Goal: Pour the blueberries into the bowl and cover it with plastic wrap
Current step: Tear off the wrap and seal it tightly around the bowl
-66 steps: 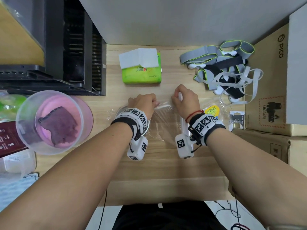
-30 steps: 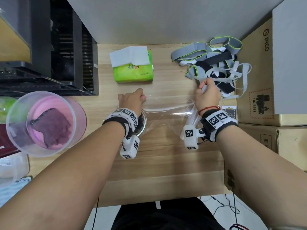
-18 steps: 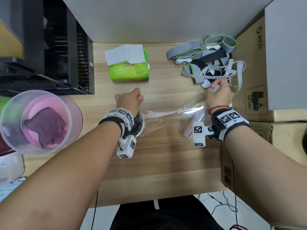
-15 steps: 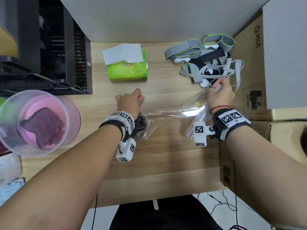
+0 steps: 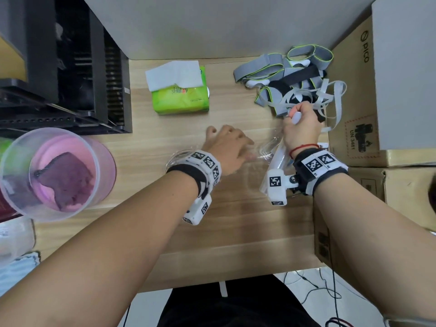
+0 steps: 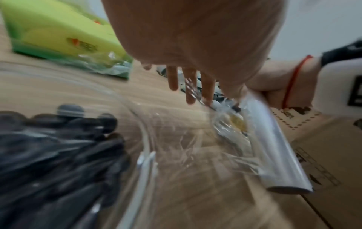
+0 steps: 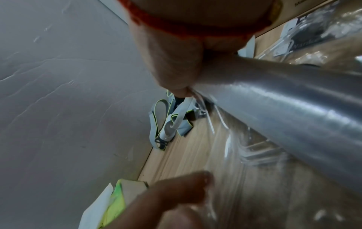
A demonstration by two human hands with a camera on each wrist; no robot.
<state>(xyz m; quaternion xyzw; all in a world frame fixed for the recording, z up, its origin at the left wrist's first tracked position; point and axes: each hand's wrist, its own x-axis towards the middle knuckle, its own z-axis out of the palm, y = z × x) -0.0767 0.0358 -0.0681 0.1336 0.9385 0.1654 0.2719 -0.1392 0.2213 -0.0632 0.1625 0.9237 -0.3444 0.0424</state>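
On the light wooden counter (image 5: pixel 236 220), film stretched over the clear glass bowl of dark blueberries (image 6: pixel 64 155).
My right hand (image 5: pixel 300 128) grips the plastic wrap roll (image 6: pixel 278 147); my left hand (image 5: pixel 226 147), fingers straight, presses the sheet.

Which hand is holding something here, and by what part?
The right hand grips the plastic wrap roll near its far end. The left hand lies open with straight fingers over the stretched film, gripping nothing.

left hand (image 6: pixel 195 38) spread above wrap (image 6: pixel 186 155), blueberries (image 6: pixel 58 147).
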